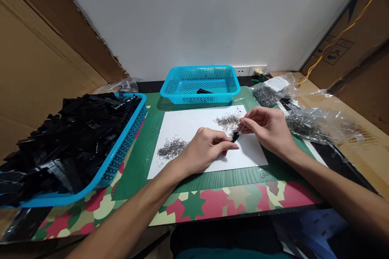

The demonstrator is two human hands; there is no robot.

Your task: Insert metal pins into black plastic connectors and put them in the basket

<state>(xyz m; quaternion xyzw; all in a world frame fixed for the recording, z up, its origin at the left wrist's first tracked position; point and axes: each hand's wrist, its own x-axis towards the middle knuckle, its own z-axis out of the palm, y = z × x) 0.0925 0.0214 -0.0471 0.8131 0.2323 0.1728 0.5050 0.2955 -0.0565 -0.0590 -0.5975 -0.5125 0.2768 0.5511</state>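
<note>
My left hand (209, 147) pinches a small black plastic part (235, 136) above the white sheet (200, 119). Close to that part's upper end, my right hand (264, 125) is closed, thumb against fingers, on a thin metallic tool (242, 128) that looks like tweezers; its tip meets or nearly meets the part. Just behind the hands lies a pile of small bent metal wire pieces (226, 120). A second wire pile (172, 147) sits left of my left hand on the same sheet.
At left a blue basket (121, 151) is heaped with black plastic parts (69, 129). Another blue basket (200, 98) at the back holds a few black parts. Clear bags of metal pieces (306, 125) lie at right. Cardboard walls (343, 48) flank the table; a yellow cable (343, 32) hangs at right.
</note>
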